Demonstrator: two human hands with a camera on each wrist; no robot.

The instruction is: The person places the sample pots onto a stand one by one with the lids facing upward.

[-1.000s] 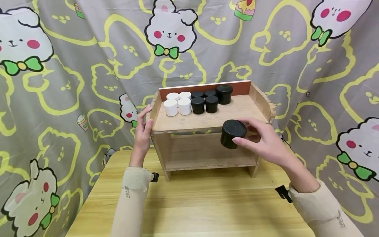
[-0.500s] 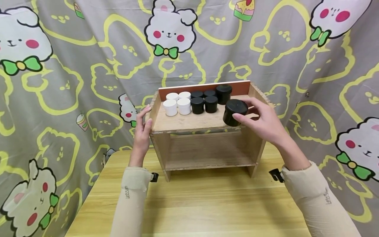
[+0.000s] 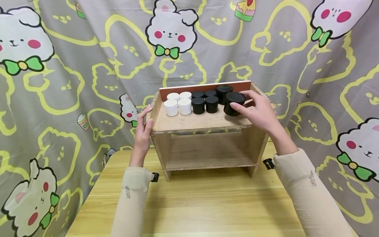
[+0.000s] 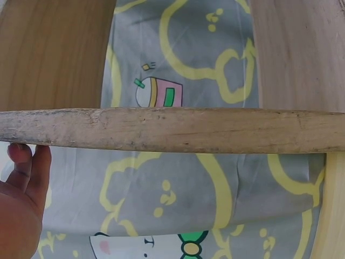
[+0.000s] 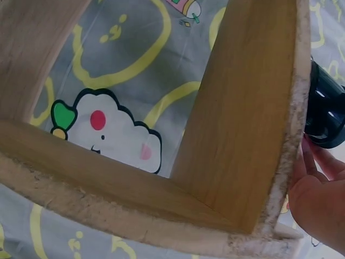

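My right hand point(image 3: 260, 110) grips a large black lidded jar point(image 3: 231, 109) by its side, with the thumb in front. The jar is upright at the right part of the wooden shelf unit's top board point(image 3: 189, 123); whether its base touches the board is unclear. Right behind it stands a similar large black jar point(image 3: 224, 90). To the left are several smaller black jars point(image 3: 198, 106) and several white jars point(image 3: 185, 107), arranged in two rows. My left hand point(image 3: 142, 136) rests against the unit's left side panel point(image 3: 154, 113), fingers extended. In the right wrist view, the held jar point(image 5: 325, 108) is partly cut off.
The shelf unit has a lower board point(image 3: 211, 158) and a raised reddish back strip point(image 3: 241, 88). It stands on a wood-grain table point(image 3: 213, 204). Behind hangs a grey patterned curtain point(image 3: 219, 52). A right side panel point(image 3: 256, 90) rises partly behind my right hand.
My right hand has carried the large black jar up from in front of the unit and back over the top board, close to the other large jar. My left hand has stayed put.
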